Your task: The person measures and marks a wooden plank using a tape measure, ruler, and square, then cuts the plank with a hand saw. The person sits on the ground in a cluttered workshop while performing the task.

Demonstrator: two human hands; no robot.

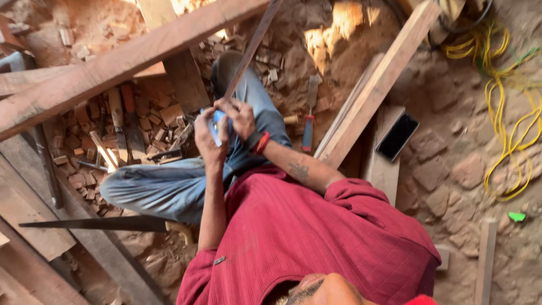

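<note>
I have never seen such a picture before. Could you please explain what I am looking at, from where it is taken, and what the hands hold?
There is no machine here: one camera, worn on a person's head, looks down at their own body and two bare hands. The person wears a red shirt and jeans and sits on a dirt floor. The left hand holds a small blue object; what it is cannot be told. The right hand touches it and also grips a long thin wooden strip. Around lie wood offcuts, planks, a chisel, a black phone and a yellow cable.

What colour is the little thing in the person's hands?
Blue, seen in the head view: the small object.
</note>
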